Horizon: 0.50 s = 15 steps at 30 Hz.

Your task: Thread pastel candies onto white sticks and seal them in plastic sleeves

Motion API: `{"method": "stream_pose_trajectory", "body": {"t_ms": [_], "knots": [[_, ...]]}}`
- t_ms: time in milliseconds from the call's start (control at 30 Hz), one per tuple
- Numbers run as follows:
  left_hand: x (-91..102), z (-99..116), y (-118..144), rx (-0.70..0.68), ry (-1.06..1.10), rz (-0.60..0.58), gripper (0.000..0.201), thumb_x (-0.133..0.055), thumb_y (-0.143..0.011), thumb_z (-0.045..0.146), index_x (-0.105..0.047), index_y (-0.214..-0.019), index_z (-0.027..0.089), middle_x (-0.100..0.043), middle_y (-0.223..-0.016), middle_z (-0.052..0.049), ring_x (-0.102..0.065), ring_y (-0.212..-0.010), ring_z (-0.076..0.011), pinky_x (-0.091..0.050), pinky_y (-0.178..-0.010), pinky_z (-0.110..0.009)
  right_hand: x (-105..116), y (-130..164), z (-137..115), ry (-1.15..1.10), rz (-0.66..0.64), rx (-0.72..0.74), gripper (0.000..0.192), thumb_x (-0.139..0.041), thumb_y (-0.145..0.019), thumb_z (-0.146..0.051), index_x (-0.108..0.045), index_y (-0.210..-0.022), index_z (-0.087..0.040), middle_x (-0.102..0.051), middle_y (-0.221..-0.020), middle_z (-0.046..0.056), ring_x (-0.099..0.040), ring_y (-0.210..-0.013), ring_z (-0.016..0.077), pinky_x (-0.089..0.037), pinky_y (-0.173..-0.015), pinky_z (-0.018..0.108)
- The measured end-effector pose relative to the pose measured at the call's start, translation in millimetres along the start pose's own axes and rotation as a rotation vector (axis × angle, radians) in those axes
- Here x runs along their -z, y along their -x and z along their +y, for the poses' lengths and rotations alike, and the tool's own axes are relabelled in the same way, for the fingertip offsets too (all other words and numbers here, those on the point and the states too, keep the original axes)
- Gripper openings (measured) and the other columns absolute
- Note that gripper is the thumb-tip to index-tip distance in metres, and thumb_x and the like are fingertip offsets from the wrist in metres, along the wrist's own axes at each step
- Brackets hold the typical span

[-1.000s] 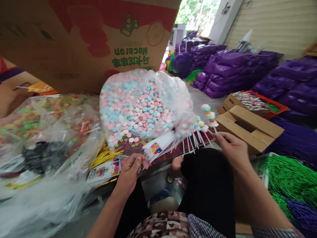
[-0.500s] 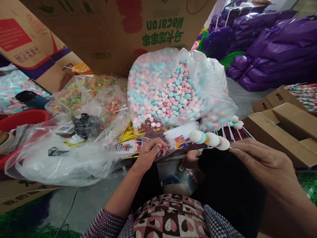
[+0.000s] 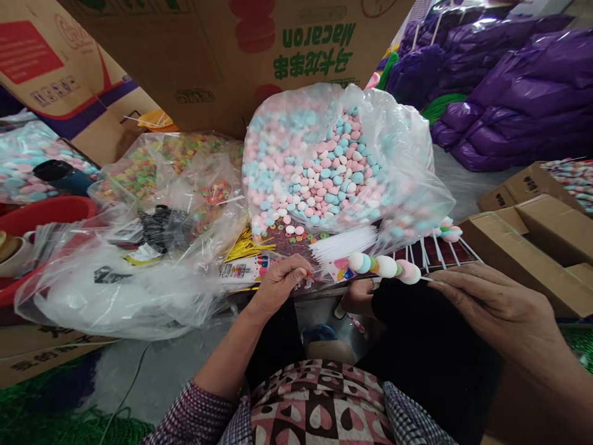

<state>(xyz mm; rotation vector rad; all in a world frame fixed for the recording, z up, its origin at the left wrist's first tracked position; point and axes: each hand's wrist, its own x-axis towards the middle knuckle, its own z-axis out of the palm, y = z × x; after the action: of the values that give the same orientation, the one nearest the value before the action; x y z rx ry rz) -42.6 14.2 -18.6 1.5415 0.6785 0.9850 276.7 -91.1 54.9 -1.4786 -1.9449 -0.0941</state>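
Observation:
My right hand pinches the bare end of a stick. The stick carries a marshmallow skewer of white, blue and pink pieces with small orange and green bits between them. My left hand is closed, thumb against fingers, on the edge of a small clear printed bag. The skewer's far tip points left, beside that bag's printed end; whether it is inside the bag I cannot tell. Just beyond lie a bundle of white sticks and yellow twist ties.
A big clear bag of marshmallows stands behind my hands. Bags of gummy rings and a red basin are left. More skewers lie right, near an open carton. A Macaron carton rises at the back.
The skewer has shifted slightly left, and more bare stick shows before my right fingers. My left hand keeps its pinch on the small bag. The view has shifted a little.

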Motion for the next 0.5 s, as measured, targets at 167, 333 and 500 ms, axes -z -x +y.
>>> {"method": "stream_pose_trajectory", "body": {"t_ms": [167, 333, 500], "knots": [[1.7, 2, -1, -0.018, -0.040, -0.007, 0.030, -0.057, -0.090, 0.045, -0.068, -0.081, 0.019, -0.062, -0.076, -0.005, -0.057, -0.079, -0.0174, -0.045, -0.076, -0.032, 5, 3, -1, -0.105, -0.043, -0.059, 0.013, -0.063, -0.087, -0.032, -0.074, -0.084, -0.028, -0.074, -0.079, 0.002, -0.070, -0.068, 0.0160, -0.059, -0.065, 0.027], [1.6, 3, 0, -0.035, -0.022, -0.020, 0.028, -0.056, -0.091, 0.042, -0.068, -0.082, 0.019, -0.062, -0.079, -0.005, -0.058, -0.081, -0.0176, -0.045, -0.079, -0.033, 11, 5, -5, -0.247, -0.095, -0.207, 0.009, -0.066, -0.085, -0.033, -0.074, -0.081, -0.031, -0.074, -0.077, -0.001, -0.069, -0.067, 0.0144, -0.057, -0.064, 0.023], [0.7, 2, 0, -0.026, 0.003, -0.012, 0.029, -0.058, -0.089, 0.045, -0.066, -0.077, 0.019, -0.063, -0.078, -0.005, -0.057, -0.079, -0.0173, -0.046, -0.079, -0.034, 11, 7, -6, -0.294, -0.002, -0.401, 0.013, -0.072, -0.079, -0.042, -0.075, -0.078, -0.030, -0.075, -0.079, 0.002, -0.070, -0.072, 0.0182, -0.058, -0.067, 0.027]]}}
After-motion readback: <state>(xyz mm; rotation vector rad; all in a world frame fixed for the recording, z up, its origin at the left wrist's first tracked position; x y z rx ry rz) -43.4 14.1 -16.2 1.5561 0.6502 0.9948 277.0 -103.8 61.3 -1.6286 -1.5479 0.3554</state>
